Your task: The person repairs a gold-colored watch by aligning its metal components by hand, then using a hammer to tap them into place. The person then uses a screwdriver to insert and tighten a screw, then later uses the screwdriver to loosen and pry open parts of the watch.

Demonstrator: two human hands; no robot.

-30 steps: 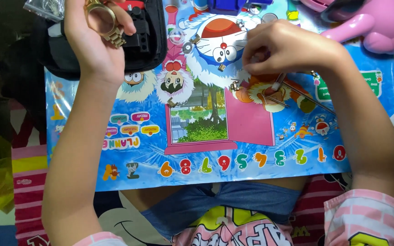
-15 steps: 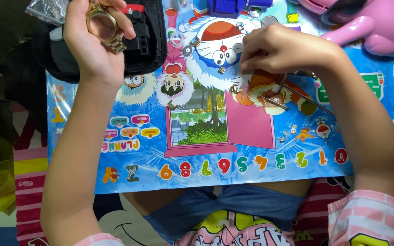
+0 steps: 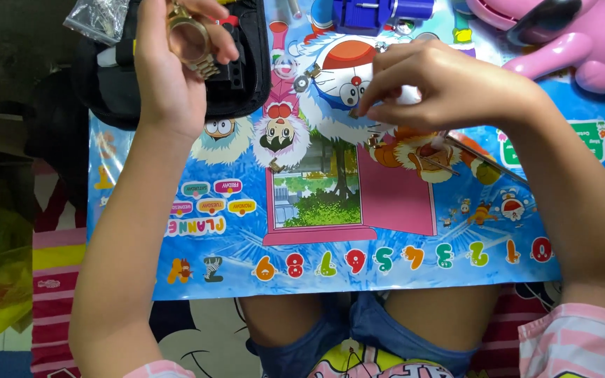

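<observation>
My left hand [image 3: 173, 77] is raised at the upper left and grips a gold-coloured metal watch [image 3: 192, 38], its band links hanging below the fingers. My right hand [image 3: 442, 87] rests on a colourful cartoon board [image 3: 358, 231], fingers pinched together over small metal parts [image 3: 372, 140] near the board's middle top. What the right fingertips pinch is too small to tell. A thin metal tool [image 3: 484, 159] lies under the right wrist.
A black zip case [image 3: 236, 84] lies open behind the left hand, a clear plastic bag [image 3: 96, 17] beside it. A blue tool [image 3: 379, 10] and a pink plastic toy [image 3: 568, 42] sit at the far edge. My knees show below the board.
The view has shifted a little. My right hand has slid slightly left over the small parts. My left hand has kept the watch raised.
</observation>
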